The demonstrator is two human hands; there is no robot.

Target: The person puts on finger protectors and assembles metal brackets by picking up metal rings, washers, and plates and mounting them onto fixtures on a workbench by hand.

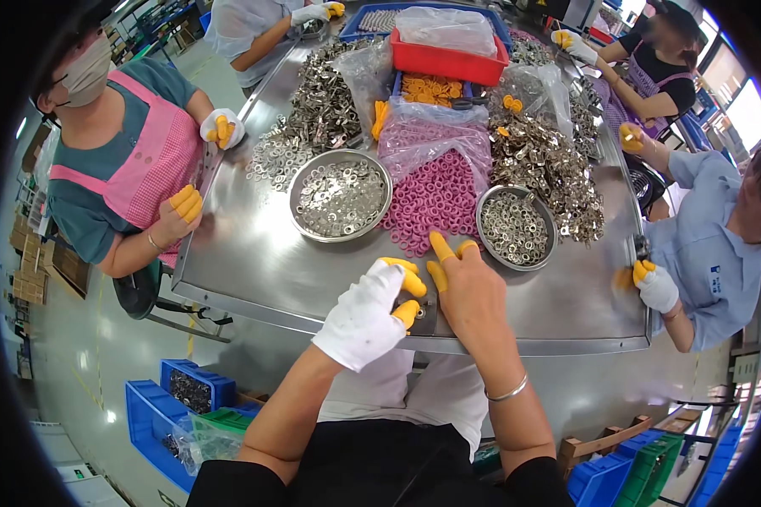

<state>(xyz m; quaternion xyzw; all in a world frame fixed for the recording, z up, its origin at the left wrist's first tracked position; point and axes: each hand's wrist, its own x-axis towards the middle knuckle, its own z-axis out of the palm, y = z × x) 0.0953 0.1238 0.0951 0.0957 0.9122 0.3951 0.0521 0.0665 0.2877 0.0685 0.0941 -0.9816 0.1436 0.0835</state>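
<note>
Black sleeves (pixel 232 484) lie nearest, short of the pink ring pile (pixel 431 203). Before the pile, the left hand (pixel 362 319) (white-gloved, yellow-tipped) has thumb and finger apart beside a small metal piece (pixel 422 313); whether it grips anything, I cannot tell. The right hand (pixel 472 291), fingers apart, points its index tip at the pile's near edge. A steel bowl (pixel 341 238) flanks it left, a smaller bowl (pixel 520 267) right.

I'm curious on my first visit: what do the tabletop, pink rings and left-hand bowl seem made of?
Tabletop: smooth metal, perhaps stainless steel; grey with bright glare.
Pink rings: matte-looking plastic or rubber, perhaps, given their even colour; coated metal is possible.
Left-hand bowl: likely polished metal; its silvery rim shines.
</note>
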